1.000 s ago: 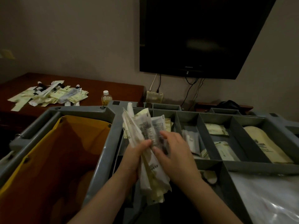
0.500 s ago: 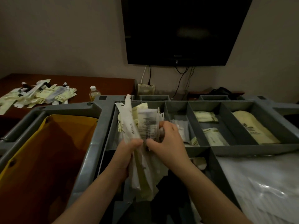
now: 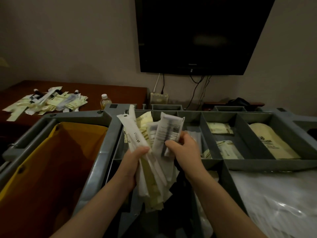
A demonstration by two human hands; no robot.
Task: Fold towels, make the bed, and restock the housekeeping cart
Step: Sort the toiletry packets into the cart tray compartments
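**Inspector:** Grey plastic housekeeping cart (image 3: 96, 162) stood directly below the camera. Where was the stock?

**Assistant:** The left hand (image 3: 133, 162) gripped a fanned bundle of wrapped sachets (image 3: 151, 179) above the cart's leftmost tray compartment. The right hand (image 3: 186, 152) pinched one printed packet (image 3: 169, 133) at the bundle's one o'clock edge.

**Inspector:** Surroundings?

**Assistant:** More cream packets (image 3: 220, 127) lay in compartments at three o'clock of the hands. A yellow bag (image 3: 51, 160) hung at nine o'clock. At ten o'clock, a loose pile of amenities (image 3: 48, 102) and a small bottle (image 3: 105, 103) sat on the tabletop (image 3: 120, 93). A television (image 3: 197, 35) was mounted at twelve o'clock.
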